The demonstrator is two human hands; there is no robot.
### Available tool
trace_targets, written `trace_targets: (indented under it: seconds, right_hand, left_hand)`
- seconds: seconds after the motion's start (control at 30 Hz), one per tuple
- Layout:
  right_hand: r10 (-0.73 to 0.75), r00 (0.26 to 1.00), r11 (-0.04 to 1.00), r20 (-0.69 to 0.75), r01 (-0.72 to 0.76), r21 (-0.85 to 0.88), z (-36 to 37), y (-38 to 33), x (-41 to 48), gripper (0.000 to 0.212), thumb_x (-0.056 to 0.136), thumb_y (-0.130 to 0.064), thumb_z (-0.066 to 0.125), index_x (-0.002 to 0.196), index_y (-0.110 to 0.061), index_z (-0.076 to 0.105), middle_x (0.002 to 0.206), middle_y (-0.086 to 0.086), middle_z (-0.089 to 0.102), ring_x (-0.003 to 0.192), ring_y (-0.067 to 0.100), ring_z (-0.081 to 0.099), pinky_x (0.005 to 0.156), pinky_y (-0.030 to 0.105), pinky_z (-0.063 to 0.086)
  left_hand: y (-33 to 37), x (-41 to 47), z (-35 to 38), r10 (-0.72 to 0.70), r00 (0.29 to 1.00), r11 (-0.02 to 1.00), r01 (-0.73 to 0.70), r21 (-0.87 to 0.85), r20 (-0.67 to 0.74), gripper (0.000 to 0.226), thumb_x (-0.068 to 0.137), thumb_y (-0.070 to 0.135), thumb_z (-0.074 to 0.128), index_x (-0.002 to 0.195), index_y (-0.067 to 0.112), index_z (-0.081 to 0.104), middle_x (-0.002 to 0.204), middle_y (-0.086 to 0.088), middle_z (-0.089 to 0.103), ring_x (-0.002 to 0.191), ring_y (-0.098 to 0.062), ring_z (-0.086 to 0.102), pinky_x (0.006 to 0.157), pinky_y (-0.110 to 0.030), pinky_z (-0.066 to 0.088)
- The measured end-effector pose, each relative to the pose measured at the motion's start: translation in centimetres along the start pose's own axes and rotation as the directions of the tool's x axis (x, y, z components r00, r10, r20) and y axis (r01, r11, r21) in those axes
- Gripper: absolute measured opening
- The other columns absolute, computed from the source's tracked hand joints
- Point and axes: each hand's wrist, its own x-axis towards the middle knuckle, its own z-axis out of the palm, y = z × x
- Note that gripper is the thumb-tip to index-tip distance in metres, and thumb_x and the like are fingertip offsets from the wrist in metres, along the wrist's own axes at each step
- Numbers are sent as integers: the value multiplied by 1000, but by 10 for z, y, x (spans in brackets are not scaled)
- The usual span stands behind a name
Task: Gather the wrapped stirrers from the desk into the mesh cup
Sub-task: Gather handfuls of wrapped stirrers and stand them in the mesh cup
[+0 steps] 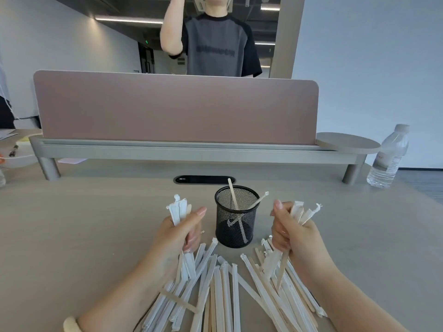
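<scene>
A black mesh cup (236, 232) stands upright at the middle of the desk with two stirrers leaning inside it. To its left, my left hand (178, 232) is shut on a bundle of wrapped stirrers (178, 209) held upright. To its right, my right hand (293, 232) grips a second bundle (303, 212), its ends sticking up and down from the fist. A large fan of paper-wrapped and bare wooden stirrers (225, 291) lies on the desk in front of the cup, between my forearms.
A pink divider screen (177, 109) on a grey shelf closes off the back of the desk. A water bottle (389, 156) stands at the far right. A cable slot (203, 179) sits behind the cup. A person stands beyond the divider.
</scene>
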Motion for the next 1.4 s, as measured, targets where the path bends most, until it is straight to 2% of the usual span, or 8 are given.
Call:
trace_targets:
  seconds: [0.27,0.37,0.47,0.6,0.73,0.9,1.1,1.4]
  right_hand:
    - [-33,998,999,-56,35,40,-9,-10,4,51,96,-33,41,50,-10,43,51,9,44,46,20,43,58,32,41]
    - [-75,988,991,-136,59,-119,-13,-14,4,49,95,-31,39,52,-10,45,59,1,44,58,14,43,72,31,39]
    - [-95,979,968,-181,49,-248,-19,-19,5,48,96,-30,35,56,-6,47,52,-4,37,51,10,34,57,20,36]
    - [-52,977,967,-205,-2,-256,-28,-27,12,48,97,-30,34,60,-3,50,44,-5,30,43,10,27,43,18,27]
    - [-41,973,973,-226,-12,-230,-33,-32,16,47,97,-31,36,62,-5,54,43,-5,28,43,12,26,46,24,24]
    - [-46,969,978,-245,-6,-208,-35,-35,17,46,97,-32,39,62,-7,56,48,0,28,43,13,26,49,26,25]
    - [-81,972,977,-222,33,-212,-35,-38,15,41,97,-29,40,68,-4,54,52,8,30,34,8,28,35,13,25]
    - [-103,974,985,-203,72,-156,-37,-55,17,33,97,-27,39,72,-11,54,32,-2,38,30,11,30,40,21,27]
  left_hand:
    - [69,37,9,161,974,916,-207,-344,-156,50,94,37,42,50,16,33,41,4,39,36,-12,34,45,-20,34]
    - [86,70,32,181,958,934,-238,-268,-221,50,95,42,38,54,14,42,48,4,57,45,-14,57,59,-30,45]
    - [64,90,49,134,971,979,-160,-123,-198,51,96,41,36,61,10,56,67,1,72,66,-11,68,79,-32,50]
    - [29,92,52,37,993,985,-18,170,-110,51,97,46,27,87,24,72,120,-3,64,116,-16,54,93,-29,29]
    - [21,86,51,-117,993,951,109,288,9,45,94,50,31,130,33,53,145,4,45,136,-17,34,100,-31,23]
    - [20,83,46,-155,987,935,132,329,43,54,90,45,49,142,34,35,149,2,39,138,-19,35,110,-36,24]
    - [25,82,39,60,998,906,-47,420,-17,32,95,26,45,125,20,57,118,5,59,114,-12,52,89,-25,40]
    - [11,55,9,-212,944,894,83,440,254,99,62,68,64,145,37,21,151,16,28,140,-11,27,112,-34,23]
